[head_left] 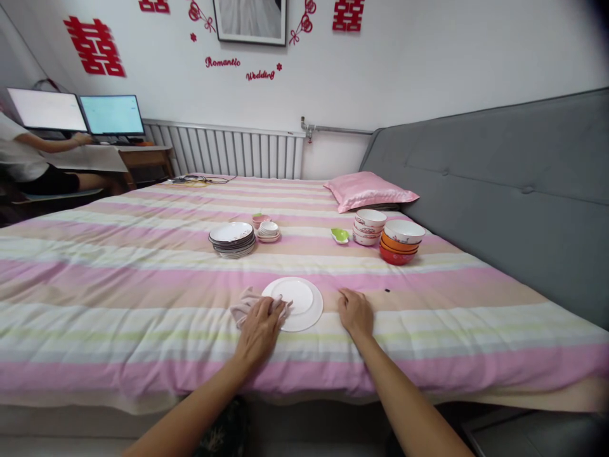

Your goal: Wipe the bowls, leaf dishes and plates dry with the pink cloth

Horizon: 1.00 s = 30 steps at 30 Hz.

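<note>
My left hand [261, 327] is closed on a pale pink cloth [242, 307], which bunches out to the left of the fingers. The cloth and fingertips lie over the left edge of a round white plate [304, 308] on the bed. I cannot tell which face of the plate is up. To the right of the plate and apart from it, my right hand [356, 314] rests on the bedspread with its fingers curled in. Nothing shows in that hand.
Beyond the plate stand a plate stack [232, 233], small dishes [269, 230], a green leaf-shaped dish [340, 236], white bowls [370, 219] and a stack of coloured bowls [398, 244]. A pink pillow [368, 189] lies by the grey headboard [499, 165]. A person [28, 152] sits at monitors.
</note>
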### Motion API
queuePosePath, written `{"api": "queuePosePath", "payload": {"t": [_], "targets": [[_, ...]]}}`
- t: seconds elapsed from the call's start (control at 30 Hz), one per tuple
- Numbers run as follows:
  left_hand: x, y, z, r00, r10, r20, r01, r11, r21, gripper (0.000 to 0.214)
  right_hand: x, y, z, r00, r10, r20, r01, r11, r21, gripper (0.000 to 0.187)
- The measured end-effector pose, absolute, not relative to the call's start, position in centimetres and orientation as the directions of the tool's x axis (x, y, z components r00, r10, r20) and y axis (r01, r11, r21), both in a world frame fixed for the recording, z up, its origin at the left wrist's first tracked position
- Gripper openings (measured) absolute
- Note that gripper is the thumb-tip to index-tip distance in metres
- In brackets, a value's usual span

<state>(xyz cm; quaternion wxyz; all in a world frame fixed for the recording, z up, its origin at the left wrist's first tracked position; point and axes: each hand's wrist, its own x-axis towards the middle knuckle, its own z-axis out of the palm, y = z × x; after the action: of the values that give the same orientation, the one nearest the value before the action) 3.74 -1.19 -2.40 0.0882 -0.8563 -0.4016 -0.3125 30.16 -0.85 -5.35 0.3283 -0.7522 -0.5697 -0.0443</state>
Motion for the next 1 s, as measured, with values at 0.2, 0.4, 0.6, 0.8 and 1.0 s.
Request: {"api": "queuePosePath", "payload": {"t": [0.2, 0.4, 0.6, 0.8, 1.0], "targets": [[4.4, -0.7, -2.3, 0.544, 0.576, 0.61, 0.686, -0.724, 0.071, 0.038, 30.2, -0.8, -5.3, 0.343, 0.83, 0.439, 0.888, -0.134, -0.439, 0.032], [5.5, -0.6, -2.1, 0.629, 0.566, 0.533, 0.632, -0.771, 0.074, 0.038, 30.2, -0.8, -5.3, 0.343, 0.83, 0.44, 0.889, -0.137, -0.437, 0.033], [5.4, -1.1, -1.4, 0.771, 0.482, 0.416, 0.515, -0.856, 0.036, 0.039, 30.2, -0.8, -5.3, 0.345, 0.834, 0.43, 0.889, -0.143, -0.436, 0.033], [5.1, -0.1, -0.5, 0.83, 0.477, 0.288, 0.49, -0.871, 0.03, 0.038, 30.2, -0.9, -5.2, 0.343, 0.836, 0.429, 0.89, -0.143, -0.432, 0.033], [5.9, 1.1, -0.1, 0.818, 0.528, 0.227, 0.51, -0.849, 0.136, 0.04, 30.1, -0.9, -5.3, 0.345, 0.837, 0.425, 0.89, -0.148, -0.43, 0.033]]}}
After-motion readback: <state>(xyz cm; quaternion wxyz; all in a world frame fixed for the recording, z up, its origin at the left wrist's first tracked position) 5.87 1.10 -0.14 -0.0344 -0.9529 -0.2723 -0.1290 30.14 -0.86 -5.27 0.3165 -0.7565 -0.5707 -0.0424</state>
